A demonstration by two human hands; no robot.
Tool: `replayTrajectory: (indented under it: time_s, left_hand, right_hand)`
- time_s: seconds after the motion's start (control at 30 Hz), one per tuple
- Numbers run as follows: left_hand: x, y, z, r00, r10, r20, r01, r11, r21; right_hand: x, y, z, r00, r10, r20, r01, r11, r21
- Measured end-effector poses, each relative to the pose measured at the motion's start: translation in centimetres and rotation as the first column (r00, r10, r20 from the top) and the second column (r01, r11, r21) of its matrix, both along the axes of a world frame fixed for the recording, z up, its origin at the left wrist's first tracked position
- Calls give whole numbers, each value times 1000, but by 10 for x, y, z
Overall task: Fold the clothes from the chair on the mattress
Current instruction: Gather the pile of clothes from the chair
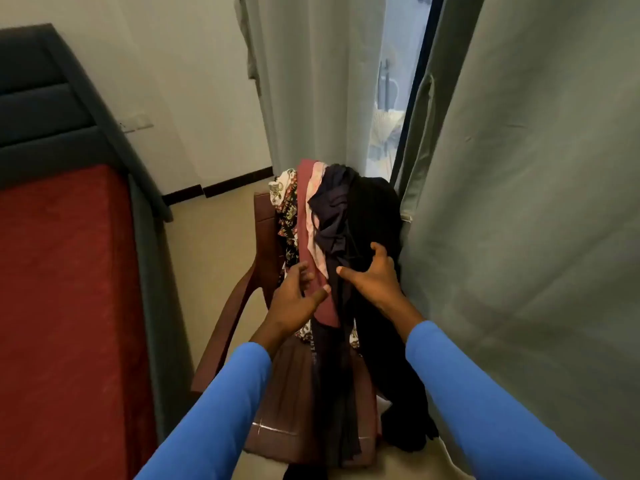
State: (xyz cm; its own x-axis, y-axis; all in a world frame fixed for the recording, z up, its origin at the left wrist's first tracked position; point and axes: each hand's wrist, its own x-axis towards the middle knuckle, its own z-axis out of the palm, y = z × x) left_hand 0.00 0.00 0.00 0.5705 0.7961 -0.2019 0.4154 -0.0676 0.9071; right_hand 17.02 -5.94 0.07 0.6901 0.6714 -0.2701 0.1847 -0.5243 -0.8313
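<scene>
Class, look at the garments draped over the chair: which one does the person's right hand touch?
The black garment, rightmost on the chair, beside the curtain. The right hand touches it; the other garments, coloured or patterned, hang further left.
</scene>
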Motion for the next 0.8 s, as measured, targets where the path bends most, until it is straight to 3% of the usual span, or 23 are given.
replayTrajectory:
  time_s: [0.17,0.27,0.43,0.5,0.63,0.73,0.8]
  left_hand:
    - [63,80,-23,999,-5,37,12,977,-214]
    - [99,112,-40,997,-20,71,37,967,-253]
    - [127,136,-66,984,89,151,-28,931,-364]
    - [125,138,-75,988,93,126,-53,955,-292]
    - [125,138,-82,974,208,95,-202,977,-61]
    - [132,134,-78,931,365,21,-365,923,126]
    - [140,133,-71,876,482,-28,-473,868,153]
  right_hand:
    - [32,93,-19,983,-165,82,175,976,-131]
    - [45,136,-38,968,-225,108,242,953,-182]
    - [61,168,-71,923,-349,163,380,891,-247]
    - [78,163,-78,902,-393,180,425,882,-202]
    - [100,137,-81,891,-452,30,453,891,-33]
    - [104,118,-75,779,-554,-292,609,779,149]
    - [106,103,-67,700,-561,-441,692,685,227]
